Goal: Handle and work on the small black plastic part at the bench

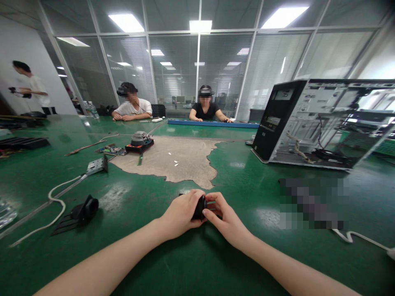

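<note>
A small black part (pixel 199 210) sits between my hands above the green tabletop, mostly covered by fingers, so its kind cannot be made out. My left hand (pixel 184 213) wraps over it from the left. From the right, my right hand (pixel 222 216) pinches its rounded edge between thumb and fingertips. To the left lies a black plastic piece (pixel 88 209) with a round end and flat slats. A metal box-like part (pixel 97 165) with a pale cable rests farther up on that side.
An open computer case (pixel 265 123) stands at the right. A cooler-like round part (pixel 140 142) and a circuit board (pixel 112 150) lie beyond a bare brown patch (pixel 191 156) of the green table (pixel 240 181). Two people sit across; another stands far left. A blurred-out item lies at right.
</note>
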The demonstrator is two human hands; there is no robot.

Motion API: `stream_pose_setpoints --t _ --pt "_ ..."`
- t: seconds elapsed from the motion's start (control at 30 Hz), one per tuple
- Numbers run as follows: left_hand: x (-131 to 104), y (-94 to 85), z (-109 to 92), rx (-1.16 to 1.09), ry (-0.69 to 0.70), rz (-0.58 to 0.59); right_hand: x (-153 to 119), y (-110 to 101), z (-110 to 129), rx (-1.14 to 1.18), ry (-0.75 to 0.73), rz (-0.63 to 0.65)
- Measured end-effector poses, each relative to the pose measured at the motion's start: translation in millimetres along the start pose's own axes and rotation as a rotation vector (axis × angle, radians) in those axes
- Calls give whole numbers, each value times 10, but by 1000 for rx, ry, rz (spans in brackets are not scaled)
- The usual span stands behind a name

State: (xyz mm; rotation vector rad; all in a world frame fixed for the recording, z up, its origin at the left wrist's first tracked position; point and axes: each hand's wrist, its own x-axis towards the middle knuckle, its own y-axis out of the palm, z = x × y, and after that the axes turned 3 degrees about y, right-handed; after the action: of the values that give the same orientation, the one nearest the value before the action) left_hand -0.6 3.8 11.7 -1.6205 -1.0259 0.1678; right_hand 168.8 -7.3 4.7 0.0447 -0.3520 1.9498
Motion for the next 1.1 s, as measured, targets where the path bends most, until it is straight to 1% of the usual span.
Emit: stream_pose_setpoints --t 0.13,0.27,0.43,0.5,0.6,0.7,0.77,0.9,1.1 --pt "-11 3 0 11 16 1 -11 -5 25 -37 -43 17" --pt "-12 -3 -11 -1 18 -13 -12 -7 30 -52 -105 -39" --pt "-11 -18 -21 -14 11 -13 9 -6 1 14 7 -20" --pt "-14 -20 -18 -14 9 -8 8 -8 3 16 21 5" --pt "-17 -18 -12 -14 8 1 -7 -13 27 -21 -19 18" --pt "-15 -14 -9 -15 7 1 -18 -15 50 -73 -89 -30" --pt "-12 -13 -9 -19 10 -4 -18 -12 52 -96 -111 -57" --pt "-12 -17 -10 -11 3 -2 -14 -2 40 -87 -116 -59" --pt "-12 -14 -10 -23 0 3 -18 3 49 23 -67 -13"
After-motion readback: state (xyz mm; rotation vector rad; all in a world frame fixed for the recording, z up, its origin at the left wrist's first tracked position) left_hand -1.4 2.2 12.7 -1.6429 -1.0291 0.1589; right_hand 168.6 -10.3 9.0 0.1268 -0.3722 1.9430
